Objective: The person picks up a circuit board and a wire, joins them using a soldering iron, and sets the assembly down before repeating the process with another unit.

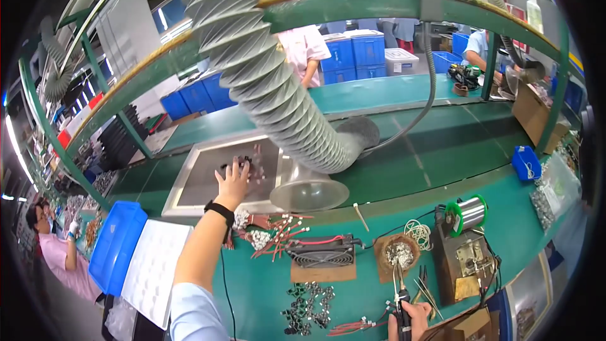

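Both of my hands are busy: left hand (232, 179) spread wide over small parts on the far metal tray (189, 180), right hand (413, 317) gripping a soldering iron (401, 290), wire bundles (278, 240) waiting near.

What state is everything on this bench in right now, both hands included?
Left hand: open, fingers spread, reaching onto the small dark parts.
Metal tray: flat, holding dark parts.
Right hand: closed around soldering iron.
Solder spool: lying on its side.
Small fan: lying flat.
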{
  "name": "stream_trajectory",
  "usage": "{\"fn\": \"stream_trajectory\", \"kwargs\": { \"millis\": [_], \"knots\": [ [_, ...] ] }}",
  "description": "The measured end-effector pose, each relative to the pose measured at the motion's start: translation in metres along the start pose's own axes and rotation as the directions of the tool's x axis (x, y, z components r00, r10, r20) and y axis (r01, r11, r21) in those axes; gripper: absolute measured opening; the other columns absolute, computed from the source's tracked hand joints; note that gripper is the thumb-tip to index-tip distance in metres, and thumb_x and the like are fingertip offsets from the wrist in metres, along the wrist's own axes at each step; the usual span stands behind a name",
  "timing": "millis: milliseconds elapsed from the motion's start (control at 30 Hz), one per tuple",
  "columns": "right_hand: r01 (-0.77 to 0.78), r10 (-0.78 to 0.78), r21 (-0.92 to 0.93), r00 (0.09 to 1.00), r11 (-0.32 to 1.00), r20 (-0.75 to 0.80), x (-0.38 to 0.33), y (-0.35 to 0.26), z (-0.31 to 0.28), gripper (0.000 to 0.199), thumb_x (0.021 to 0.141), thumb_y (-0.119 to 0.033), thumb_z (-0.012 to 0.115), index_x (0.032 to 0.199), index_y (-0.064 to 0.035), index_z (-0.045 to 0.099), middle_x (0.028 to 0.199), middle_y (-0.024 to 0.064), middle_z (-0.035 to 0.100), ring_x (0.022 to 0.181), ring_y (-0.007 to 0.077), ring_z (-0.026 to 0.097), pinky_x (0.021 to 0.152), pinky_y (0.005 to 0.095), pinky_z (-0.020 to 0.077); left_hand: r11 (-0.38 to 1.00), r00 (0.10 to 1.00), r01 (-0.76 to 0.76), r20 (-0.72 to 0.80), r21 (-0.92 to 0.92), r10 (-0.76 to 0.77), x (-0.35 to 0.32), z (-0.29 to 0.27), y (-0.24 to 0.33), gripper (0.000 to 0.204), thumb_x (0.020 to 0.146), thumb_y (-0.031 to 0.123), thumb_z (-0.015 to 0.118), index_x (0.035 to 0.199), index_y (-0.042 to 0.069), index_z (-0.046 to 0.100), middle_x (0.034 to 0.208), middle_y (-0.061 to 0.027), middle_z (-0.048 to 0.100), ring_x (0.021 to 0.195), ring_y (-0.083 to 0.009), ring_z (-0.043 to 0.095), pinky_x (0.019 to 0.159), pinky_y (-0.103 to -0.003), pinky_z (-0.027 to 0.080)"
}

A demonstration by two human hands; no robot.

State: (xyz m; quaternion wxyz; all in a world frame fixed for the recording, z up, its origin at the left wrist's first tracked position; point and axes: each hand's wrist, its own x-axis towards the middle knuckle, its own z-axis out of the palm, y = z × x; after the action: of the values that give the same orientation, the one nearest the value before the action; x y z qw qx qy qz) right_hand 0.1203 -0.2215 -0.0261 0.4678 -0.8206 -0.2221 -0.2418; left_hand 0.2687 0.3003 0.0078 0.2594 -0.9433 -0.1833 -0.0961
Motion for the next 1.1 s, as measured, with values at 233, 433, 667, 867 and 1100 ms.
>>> {"fn": "stream_trajectory", "kwargs": {
  "millis": [233,433,667,867,1100],
  "knots": [
    [-0.062,0.062,0.004,0.998,0.998,-0.013,-0.003,-0.005,0.001,0.038,0.067,-0.001,0.071,0.103,-0.007,0.06,0.085,0.0171,0.059,0.084,0.0335,0.054,0.084,0.0467,0.0387,0.978,0.998,-0.055,0.006,-0.202,0.058,-0.113,-0.051,-0.041,0.075,0.071,0.019,0.071,0.135,0.008,0.034,0.14,-0.023,0.027,0.12,-0.0379,0.04,0.101,-0.056,0.028],
    [0.035,-0.035,-0.007,0.999,0.999,-0.003,-0.01,0.005,0.014,0.039,0.069,0.003,0.062,0.107,-0.0014,0.056,0.084,0.0125,0.053,0.084,0.029,0.048,0.08,0.0382,0.0388,0.944,1.0,0.028,0.004,-0.329,-0.029,-0.256,-0.055,-0.056,0.059,0.073,0.017,0.07,0.125,0.005,0.046,0.133,-0.024,0.036,0.117,-0.0386,0.042,0.102,-0.051,0.03],
    [0.114,-0.122,-0.134,0.991,0.984,-0.059,-0.012,-0.006,0.014,0.034,0.069,0.003,0.064,0.102,-0.0025,0.058,0.084,0.0122,0.054,0.085,0.0289,0.048,0.081,0.0382,0.0368,0.701,0.951,0.167,-0.076,-0.693,-0.301,-0.353,-0.061,-0.018,0.039,0.077,0.01,0.064,0.113,0.001,0.053,0.125,-0.0217,0.046,0.111,-0.0376,0.047,0.096,-0.043,0.038],
    [0.222,-0.274,-0.4,0.959,0.889,-0.077,-0.019,-0.008,0.026,0.032,0.07,-0.001,0.069,0.1,-0.008,0.059,0.079,0.008,0.054,0.077,0.0255,0.05,0.083,0.038,0.0338,0.501,0.702,0.281,-0.181,-0.819,-0.689,-0.375,-0.043,0.002,0.016,0.075,0.004,0.059,0.09,0.0,0.057,0.099,-0.0153,0.058,0.093,-0.0328,0.055,0.08,-0.04,0.044],
    [0.29,-0.361,-0.5,0.931,0.816,-0.048,-0.026,-0.007,0.029,0.028,0.07,-0.003,0.07,0.095,-0.0115,0.061,0.08,0.0057,0.055,0.08,0.0232,0.052,0.084,0.038,0.0347,0.467,0.66,0.261,-0.197,-0.845,-0.725,-0.388,-0.038,-0.001,0.011,0.075,0.007,0.058,0.085,0.003,0.057,0.089,-0.0125,0.059,0.087,-0.0309,0.055,0.075,-0.04,0.044]
  ]
}}
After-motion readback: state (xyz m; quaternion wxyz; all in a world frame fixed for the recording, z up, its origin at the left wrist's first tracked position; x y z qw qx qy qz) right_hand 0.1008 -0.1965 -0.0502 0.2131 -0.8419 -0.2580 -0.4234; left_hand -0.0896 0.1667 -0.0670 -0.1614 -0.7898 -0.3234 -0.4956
